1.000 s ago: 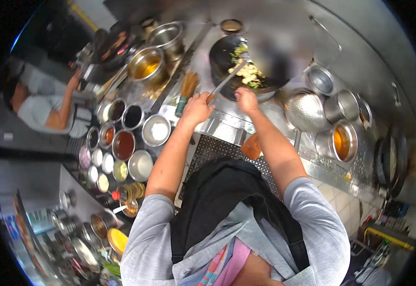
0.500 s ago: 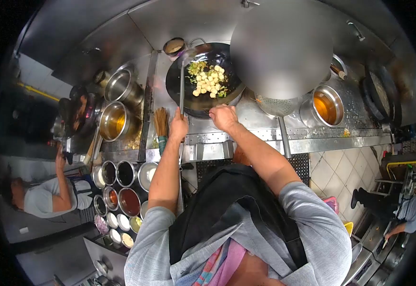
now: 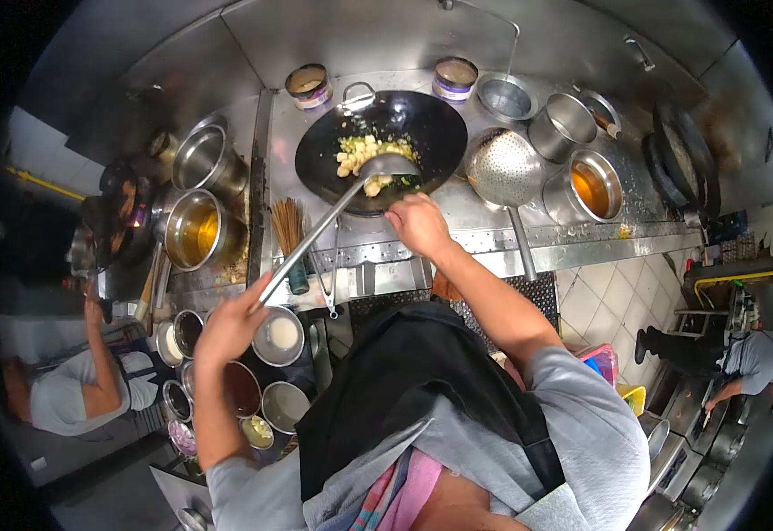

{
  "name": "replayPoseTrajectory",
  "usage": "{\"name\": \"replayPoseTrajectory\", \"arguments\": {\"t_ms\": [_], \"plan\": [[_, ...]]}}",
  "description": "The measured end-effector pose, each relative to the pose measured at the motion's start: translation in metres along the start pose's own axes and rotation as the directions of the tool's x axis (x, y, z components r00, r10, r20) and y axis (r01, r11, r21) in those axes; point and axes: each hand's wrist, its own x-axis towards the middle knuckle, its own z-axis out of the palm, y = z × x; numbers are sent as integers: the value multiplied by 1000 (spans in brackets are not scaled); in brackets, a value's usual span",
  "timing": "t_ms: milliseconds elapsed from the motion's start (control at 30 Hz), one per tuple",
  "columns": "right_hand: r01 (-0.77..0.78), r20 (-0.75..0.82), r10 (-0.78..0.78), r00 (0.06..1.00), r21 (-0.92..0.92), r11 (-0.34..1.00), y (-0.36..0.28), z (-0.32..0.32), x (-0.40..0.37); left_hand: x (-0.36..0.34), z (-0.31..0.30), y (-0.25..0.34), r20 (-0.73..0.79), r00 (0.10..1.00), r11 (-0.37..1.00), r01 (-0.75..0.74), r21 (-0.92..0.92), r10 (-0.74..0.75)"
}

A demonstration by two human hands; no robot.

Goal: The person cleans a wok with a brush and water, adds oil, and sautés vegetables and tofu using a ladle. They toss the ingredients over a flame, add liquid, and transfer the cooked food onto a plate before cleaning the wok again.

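Observation:
My left hand (image 3: 230, 329) is closed round the long handle of a metal ladle (image 3: 315, 233), which slants up to the right. The ladle's bowl rests in the food inside a black wok (image 3: 435, 133). Pale cubes (image 3: 357, 157) lie there among chopped green and yellow bits, partly hidden by the bowl. At the wok's near rim, my right hand (image 3: 420, 225) is closed on the wok's edge; the exact grip is hidden beneath the fingers.
Right of the wok lie a perforated strainer (image 3: 503, 168) and a pot of orange-brown liquid (image 3: 592, 186). A bamboo brush (image 3: 287, 232) and tongs (image 3: 327, 283) are at left. Bowls of ingredients (image 3: 280, 336) stand below my left arm. Co-workers (image 3: 90, 389) work on both sides.
The ladle has swung from upright at the wok's left side to slanting, its bowl now in the food. My left hand has moved left and toward me; my right hand stays at the rim.

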Motion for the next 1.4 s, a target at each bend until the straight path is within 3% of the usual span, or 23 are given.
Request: {"name": "replayPoseTrajectory", "arguments": {"t_ms": [33,133,167,200,233,300,400,433,467,533,600,633,700,833,933,1000,1067,1133,1167,1200,1267,1300,1400], "plan": [[59,-67,-57,996,28,998,-4,-9,-5,-14,-37,32,319,887,897,403,-180,-334],[51,-81,-45,996,74,996,-8,5,-7,-22,-43,23,411,820,848,500,-177,-398],[32,-99,-31,995,9,999,-5,21,0,-10,-33,28,364,869,927,372,-34,-336],[38,-94,-37,995,13,999,-7,28,3,3,1,3,191,966,983,184,-21,-177],[7,-72,-5,997,30,1000,-11,33,5,17,39,-25,21,1000,1000,-7,31,7],[0,-29,0,1000,4,1000,-14,40,-2,52,74,-17,-4,992,992,123,33,-123],[48,-37,-49,998,-20,999,-19,37,-70,60,93,5,-99,980,983,179,40,-174],[52,-50,-46,998,128,990,-12,38,-96,55,90,8,-100,981,984,170,43,-166],[84,-47,-79,996,134,987,-2,40,-107,42,83,13,-96,983,987,162,23,-159],[71,-86,-66,994,65,995,-8,18,-96,15,61,20,-97,991,996,92,-21,-94],[79,-162,-69,984,58,995,-8,7,-51,2,23,33,72,984,976,173,-131,-165],[88,-171,-74,982,78,993,-3,6,-27,6,23,35,77,985,978,166,-125,-157],[103,-191,-83,978,98,990,2,11,-5,19,18,39,113,984,989,127,79,-136],[104,-125,-93,988,86,991,8,31,-24,65,84,34,24,991,974,124,192,-131],[95,-63,-86,994,167,981,12,43,-100,66,97,41,-66,976,968,216,130,-209],[138,-94,-125,988,144,980,18,34,-102,34,86,44,-135,983,992,129,15,-126],[118,-126,-105,986,100,988,3,3,-87,4,56,44,-68,987,984,138,-116,-147],[141,-241,-89,966,208,968,1,-12,-39,-19,29,35,15,985,962,170,-212,-171],[125,-240,-72,968,216,968,3,-9,-20,-21,11,46,116,960,950,272,-154,-256],[75,-180,-35,983,219,973,7,2,-6,-19,12,48,117,960,950,272,-152,-256],[37,-121,-17,993,166,985,4,16,2,-3,20,52,74,981,983,179,30,-181],[46,-117,-26,993,169,985,3,20,-5,11,33,54,92,970,970,217,110,-227],[137,7,-137,991,48,989,8,39,-60,42,90,35,-2,966,958,256,131,-258]]}}
